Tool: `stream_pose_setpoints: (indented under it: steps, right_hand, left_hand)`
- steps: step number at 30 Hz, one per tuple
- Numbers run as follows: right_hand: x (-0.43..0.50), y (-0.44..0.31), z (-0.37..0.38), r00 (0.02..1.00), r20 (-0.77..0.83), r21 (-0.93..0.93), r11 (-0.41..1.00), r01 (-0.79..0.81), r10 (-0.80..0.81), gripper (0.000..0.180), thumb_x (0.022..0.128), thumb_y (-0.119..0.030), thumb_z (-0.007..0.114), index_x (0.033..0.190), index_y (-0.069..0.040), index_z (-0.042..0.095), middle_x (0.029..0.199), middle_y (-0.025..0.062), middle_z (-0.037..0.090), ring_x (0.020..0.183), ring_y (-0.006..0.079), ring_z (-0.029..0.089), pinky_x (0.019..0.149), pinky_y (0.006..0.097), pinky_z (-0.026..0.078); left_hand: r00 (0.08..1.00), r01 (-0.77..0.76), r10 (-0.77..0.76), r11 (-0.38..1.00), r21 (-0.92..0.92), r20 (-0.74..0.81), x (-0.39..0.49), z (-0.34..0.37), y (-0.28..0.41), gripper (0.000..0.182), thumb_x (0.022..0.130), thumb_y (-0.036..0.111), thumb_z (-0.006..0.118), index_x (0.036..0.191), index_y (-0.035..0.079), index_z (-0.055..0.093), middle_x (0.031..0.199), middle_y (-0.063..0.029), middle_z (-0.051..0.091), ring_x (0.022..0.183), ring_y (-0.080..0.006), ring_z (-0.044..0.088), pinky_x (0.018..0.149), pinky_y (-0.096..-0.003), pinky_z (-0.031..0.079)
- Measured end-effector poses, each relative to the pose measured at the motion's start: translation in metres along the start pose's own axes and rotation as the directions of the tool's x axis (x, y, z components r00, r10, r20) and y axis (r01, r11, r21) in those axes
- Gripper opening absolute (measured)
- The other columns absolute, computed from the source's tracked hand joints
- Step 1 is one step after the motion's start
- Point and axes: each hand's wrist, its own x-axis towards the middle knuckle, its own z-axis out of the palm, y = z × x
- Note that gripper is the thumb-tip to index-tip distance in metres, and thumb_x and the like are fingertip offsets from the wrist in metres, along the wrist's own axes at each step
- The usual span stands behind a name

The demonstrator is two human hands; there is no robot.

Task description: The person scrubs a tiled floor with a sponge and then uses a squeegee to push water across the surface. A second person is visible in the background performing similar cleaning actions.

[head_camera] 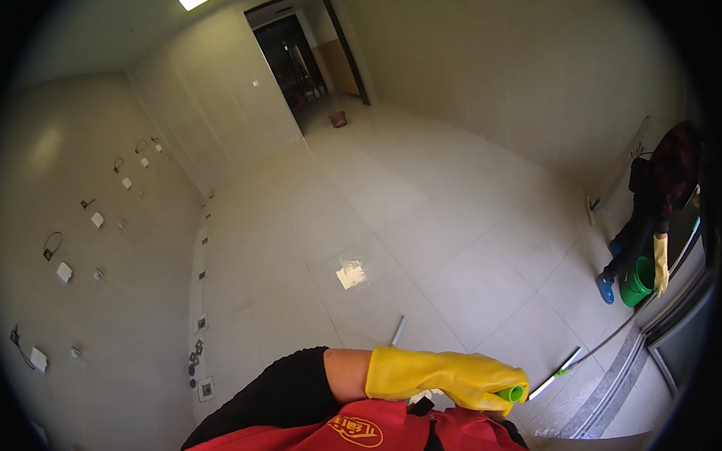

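Observation:
My left hand (488, 381), in a yellow rubber glove, is closed around a green tubular handle (512, 393) with its open end facing up. My right hand is hidden; only a sliver of skin and dark sleeve shows below the left glove. Just beyond my left forearm, a squeegee-like head (398, 330) with a green fitting lies on the tiled floor, partly covered by the arm. Whether it belongs to the held handle I cannot tell. To the right of my glove a floor squeegee (556, 373) rests on the tiles, its long pole (615, 333) running towards the co-worker.
A co-worker (672, 173) bends at the right, a gloved hand beside a green bucket (636, 282). A long-handled brush or squeegee (591, 210) leans on the wall. Metal door tracks (611, 390) cross the lower right. A reddish bucket (337, 119) stands near the doorway.

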Motion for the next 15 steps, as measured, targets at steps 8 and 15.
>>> stream_pose_setpoints:
  steps: [8,15]
  right_hand:
    - [-0.099,0.027,-0.084,0.952,-0.302,0.034,0.999,-0.031,0.040,0.036,0.099,-0.009,0.073,0.134,-0.001,0.069,0.114,0.0128,0.072,0.107,0.0243,0.071,0.099,0.0360,0.056]
    - [-0.164,0.035,-0.106,0.893,-0.449,0.036,0.999,-0.017,0.031,0.038,0.099,-0.009,0.073,0.135,-0.001,0.068,0.117,0.0134,0.073,0.109,0.0251,0.071,0.100,0.0366,0.056]
  left_hand:
    - [0.979,-0.200,0.201,0.978,0.052,-0.013,0.036,0.047,0.061,0.028,0.098,0.025,0.071,0.123,0.014,0.066,0.103,-0.0027,0.078,0.098,-0.0273,0.073,0.085,-0.0393,0.054]
    - [0.909,-0.417,0.410,0.901,0.118,0.079,0.044,0.074,0.086,0.025,0.098,0.024,0.072,0.121,0.014,0.068,0.103,-0.0033,0.078,0.098,-0.0285,0.074,0.085,-0.0388,0.054]
